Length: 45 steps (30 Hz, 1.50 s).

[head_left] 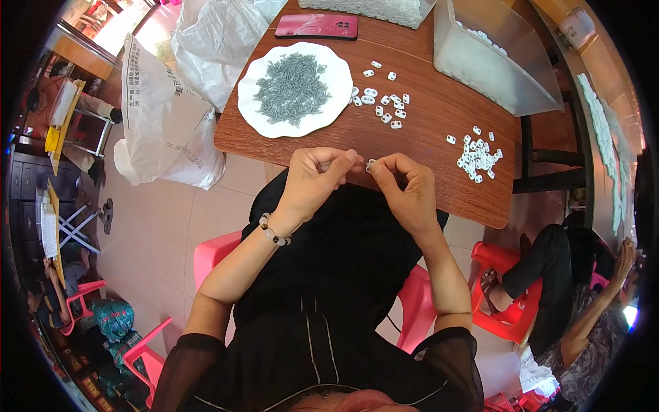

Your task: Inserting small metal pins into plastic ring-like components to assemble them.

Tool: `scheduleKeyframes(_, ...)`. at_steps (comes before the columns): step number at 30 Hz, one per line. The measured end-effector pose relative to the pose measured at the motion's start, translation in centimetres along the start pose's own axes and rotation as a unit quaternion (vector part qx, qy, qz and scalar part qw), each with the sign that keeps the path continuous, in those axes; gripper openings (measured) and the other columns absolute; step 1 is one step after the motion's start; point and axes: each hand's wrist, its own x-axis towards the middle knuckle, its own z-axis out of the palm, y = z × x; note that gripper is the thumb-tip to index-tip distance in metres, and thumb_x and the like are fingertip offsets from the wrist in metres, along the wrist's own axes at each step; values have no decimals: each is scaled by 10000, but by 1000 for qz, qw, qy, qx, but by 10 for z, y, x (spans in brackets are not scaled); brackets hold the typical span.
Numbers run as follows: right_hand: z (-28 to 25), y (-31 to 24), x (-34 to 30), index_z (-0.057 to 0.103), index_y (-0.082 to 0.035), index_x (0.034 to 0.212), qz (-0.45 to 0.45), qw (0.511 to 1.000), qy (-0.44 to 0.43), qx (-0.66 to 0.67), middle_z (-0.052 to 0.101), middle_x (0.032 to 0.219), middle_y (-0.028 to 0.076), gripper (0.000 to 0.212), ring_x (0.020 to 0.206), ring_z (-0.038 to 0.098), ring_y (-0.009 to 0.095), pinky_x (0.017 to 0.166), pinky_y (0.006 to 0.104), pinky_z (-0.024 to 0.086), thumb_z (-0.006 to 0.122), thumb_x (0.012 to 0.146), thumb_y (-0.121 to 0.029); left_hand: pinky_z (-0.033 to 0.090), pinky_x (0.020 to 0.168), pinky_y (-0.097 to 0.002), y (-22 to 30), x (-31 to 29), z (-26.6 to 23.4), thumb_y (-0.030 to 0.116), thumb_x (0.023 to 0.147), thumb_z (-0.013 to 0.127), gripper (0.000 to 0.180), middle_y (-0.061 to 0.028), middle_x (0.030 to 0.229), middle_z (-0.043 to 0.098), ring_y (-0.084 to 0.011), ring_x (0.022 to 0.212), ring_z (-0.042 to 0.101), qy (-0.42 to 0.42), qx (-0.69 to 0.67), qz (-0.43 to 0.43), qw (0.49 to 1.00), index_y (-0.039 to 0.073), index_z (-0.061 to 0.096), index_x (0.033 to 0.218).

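Note:
Just past the table's front edge, both hands meet over my lap. My right hand pinches a small white plastic piece between thumb and fingertips. Thumb and forefinger of my left hand are pressed together close beside that piece; whatever they hold is too small to make out. Beyond the left hand, a white scalloped plate carries a heap of small grey screw-like pieces. Loose white two-holed plastic pieces lie right of the plate, and a denser pile of white pieces sits at the table's right.
A pink phone lies behind the plate. Clear bins of white pieces, one of them large, stand at the back right. White sacks rest on the floor at left. Another person sits at right by a red stool.

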Motion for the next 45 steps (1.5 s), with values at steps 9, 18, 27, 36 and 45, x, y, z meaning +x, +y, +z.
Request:
scheduleKeyframes(9, -2, 0, 0, 667, 25, 840, -11, 1000, 8, 0, 594, 631, -8, 148, 570, 488, 32, 519, 208, 381, 666, 899, -111, 395, 541, -193, 2, 1, -3, 141, 929, 597, 199, -71, 810, 694, -45, 603, 511, 3, -44, 4, 999, -22, 710, 905)
scheduleKeyframes(18, -27, -3, -2, 666, 13, 840, -30, 996, 81, -5, 555, 645, -61, 134, 596, 439, 2, 527, 185, 336, 663, 904, -104, 488, 619, -321, 37, 21, 20, 101, 849, 648, 160, -109, 846, 629, -208, 672, 596, 17, 333, 177, 926, 8, 659, 979)
scheduleKeyframes(27, -40, -11, -5, 658, -2, 861, -29, 992, 111, 51, 494, 673, -105, 123, 594, 365, -22, 516, 170, 264, 647, 926, -106, 492, 780, -425, 37, 85, 34, 61, 823, 619, 182, -153, 914, 599, -341, 897, 591, 41, 536, 326, 778, 33, 669, 995)
scheduleKeyframes(36, -37, -4, -4, 658, 18, 861, -47, 994, 97, 33, 579, 689, -51, 151, 636, 471, 11, 574, 188, 378, 658, 915, -123, 466, 813, -435, 63, 121, 14, 194, 801, 694, 170, -88, 966, 634, -307, 994, 547, -37, 744, 240, 623, 114, 726, 947)
scheduleKeyframes(45, -33, -2, -4, 668, 17, 854, -25, 996, 76, 27, 622, 693, -13, 153, 650, 510, 39, 596, 214, 413, 666, 897, -131, 485, 819, -459, 40, 134, 19, 205, 801, 701, 154, -126, 884, 680, -329, 920, 619, -63, 709, 258, 653, 98, 734, 906)
